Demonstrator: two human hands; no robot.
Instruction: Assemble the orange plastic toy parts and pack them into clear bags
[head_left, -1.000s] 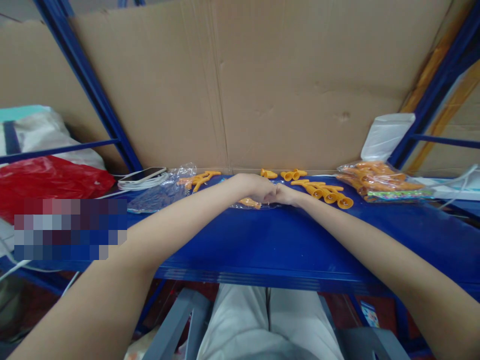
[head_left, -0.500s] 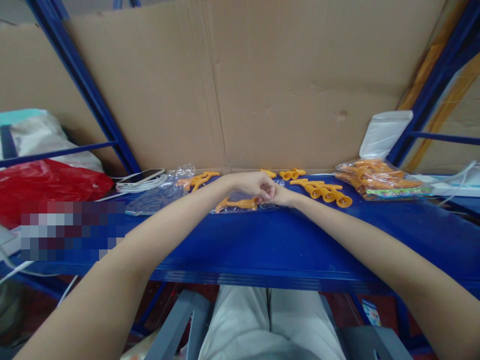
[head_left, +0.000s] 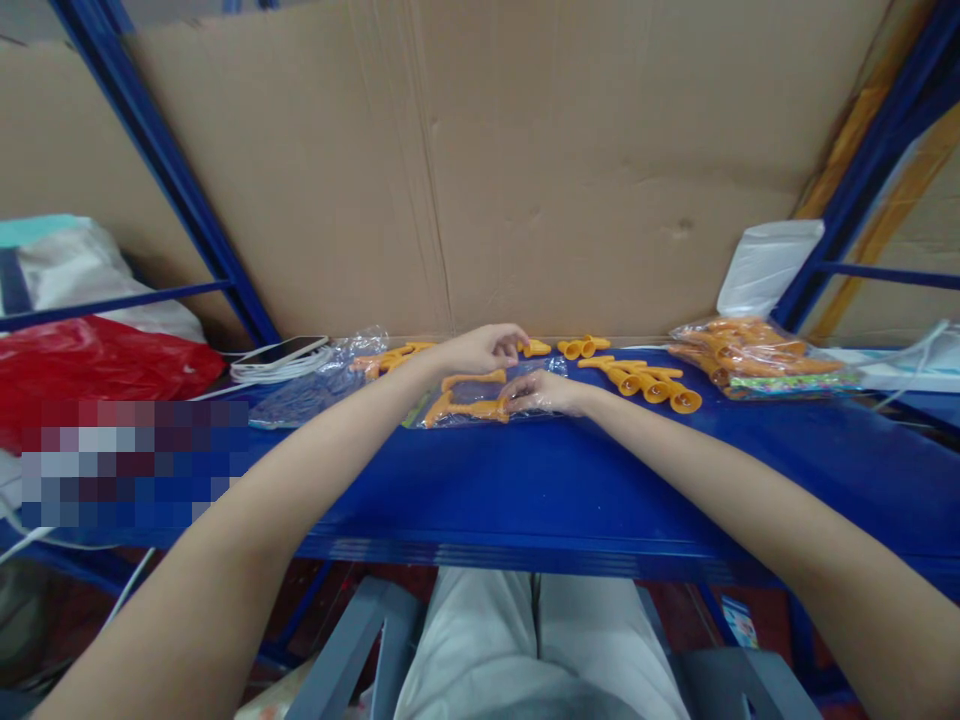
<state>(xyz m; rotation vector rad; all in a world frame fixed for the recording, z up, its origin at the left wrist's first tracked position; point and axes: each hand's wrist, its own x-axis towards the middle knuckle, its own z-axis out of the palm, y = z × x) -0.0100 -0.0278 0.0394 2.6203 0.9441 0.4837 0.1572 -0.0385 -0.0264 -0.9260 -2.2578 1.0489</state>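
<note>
A clear plastic bag point(head_left: 480, 398) with orange plastic toy pieces inside lies flat on the blue shelf point(head_left: 570, 480). My right hand point(head_left: 538, 392) rests on the bag's right end, fingers stretched over it. My left hand point(head_left: 484, 349) hovers just behind the bag, fingers reaching toward a small orange piece point(head_left: 535, 348) near the cardboard wall; nothing shows in its grasp. More loose orange trumpet-shaped pieces point(head_left: 649, 382) lie to the right of my hands.
A filled bag of orange pieces point(head_left: 757, 358) sits at the right, a white pouch point(head_left: 765, 265) behind it. To the left lie empty clear bags point(head_left: 322, 385), orange pieces point(head_left: 390, 357), a phone with white cable point(head_left: 281, 355), and a red bag point(head_left: 97, 365). Cardboard point(head_left: 480, 170) backs the shelf.
My hands were pressed together over the bag; now they have separated. The left hand moved back toward the small orange piece, the right flattened on the bag, which shows more orange pieces.
</note>
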